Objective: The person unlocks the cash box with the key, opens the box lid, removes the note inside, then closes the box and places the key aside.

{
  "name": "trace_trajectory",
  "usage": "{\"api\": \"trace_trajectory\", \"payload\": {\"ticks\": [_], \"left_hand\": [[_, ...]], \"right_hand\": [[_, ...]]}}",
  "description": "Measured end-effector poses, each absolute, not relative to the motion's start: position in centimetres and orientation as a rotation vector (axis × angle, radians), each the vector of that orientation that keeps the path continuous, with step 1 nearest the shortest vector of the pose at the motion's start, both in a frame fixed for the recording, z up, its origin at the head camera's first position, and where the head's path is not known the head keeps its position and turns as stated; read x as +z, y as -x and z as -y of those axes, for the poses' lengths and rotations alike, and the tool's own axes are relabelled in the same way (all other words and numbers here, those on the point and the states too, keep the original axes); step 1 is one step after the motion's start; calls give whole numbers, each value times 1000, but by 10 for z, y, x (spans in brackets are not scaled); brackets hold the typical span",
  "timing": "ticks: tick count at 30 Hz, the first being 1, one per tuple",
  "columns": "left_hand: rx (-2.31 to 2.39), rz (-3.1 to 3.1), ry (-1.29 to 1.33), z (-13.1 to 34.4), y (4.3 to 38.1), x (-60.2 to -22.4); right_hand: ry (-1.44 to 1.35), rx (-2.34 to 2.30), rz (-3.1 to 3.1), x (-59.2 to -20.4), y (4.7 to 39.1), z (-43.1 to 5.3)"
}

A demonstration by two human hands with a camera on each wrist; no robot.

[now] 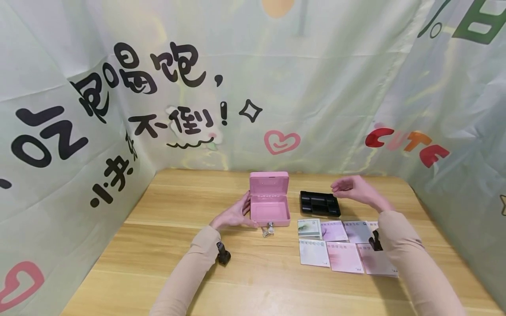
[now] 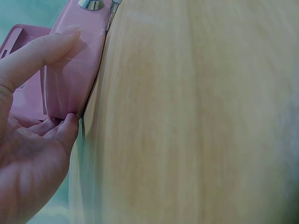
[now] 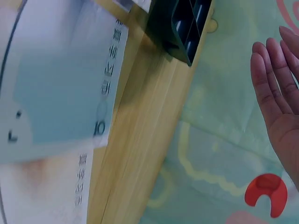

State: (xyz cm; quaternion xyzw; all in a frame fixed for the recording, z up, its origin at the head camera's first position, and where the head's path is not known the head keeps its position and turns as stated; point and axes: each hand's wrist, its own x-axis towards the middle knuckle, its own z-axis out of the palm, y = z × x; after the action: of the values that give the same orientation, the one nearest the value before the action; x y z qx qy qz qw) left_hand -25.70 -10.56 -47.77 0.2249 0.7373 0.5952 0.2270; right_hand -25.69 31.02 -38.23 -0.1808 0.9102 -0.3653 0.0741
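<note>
My left hand (image 1: pixel 234 214) grips the left side of an open pink cash box (image 1: pixel 270 222). In the left wrist view the thumb lies along the box's front wall (image 2: pixel 70 88), and the other fingers bend round its side corner. The lid (image 1: pixel 269 184) stands raised at the back, and the inside shows bare pink metal. Keys (image 1: pixel 265 232) hang at the front lock. My right hand (image 1: pixel 353 188) is raised over the far right corner of a black compartment tray (image 1: pixel 319 204). In the right wrist view its fingers are nearly straight, with nothing held.
Several stacks of banknotes lie in two rows in front of the tray, among them a green one (image 1: pixel 309 228), a purple one (image 1: pixel 334 231) and a pink one (image 1: pixel 345 257). My right forearm covers part of them. A printed cloth (image 1: pixel 237 153) hangs behind the wooden table (image 1: pixel 178 202).
</note>
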Motion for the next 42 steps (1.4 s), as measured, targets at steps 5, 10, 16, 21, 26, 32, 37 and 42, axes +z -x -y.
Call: {"api": "trace_trajectory", "payload": {"ticks": [5,10,16,21,26,32,37,42], "left_hand": [[1640,-2020,-618,106,258,-480],[1634,-2023,-607,105,258,-479],[1646,-2011,-623,107,259,-479],[1653,-1997,-632,107,259,-480],[1651,-2000,-620,106,259,-479],[1649,-2001,-617,106,258,-479],[1648,-2009,-605,105,258,-479],[1649,-2005,-610,106,259,-480]], "right_hand": [[590,-1133,-2725,-389,267,-300],[589,-1153,-2724,-395,272,-292],[616,-1159,-2702,-403,277,-283],[684,-1133,-2688,-413,282,-278],[687,-1120,-2668,-424,285,-273],[654,-1086,-2650,-434,286,-269],[630,-1067,-2640,-438,286,-267],[607,-1019,-2646,-440,286,-266]]}}
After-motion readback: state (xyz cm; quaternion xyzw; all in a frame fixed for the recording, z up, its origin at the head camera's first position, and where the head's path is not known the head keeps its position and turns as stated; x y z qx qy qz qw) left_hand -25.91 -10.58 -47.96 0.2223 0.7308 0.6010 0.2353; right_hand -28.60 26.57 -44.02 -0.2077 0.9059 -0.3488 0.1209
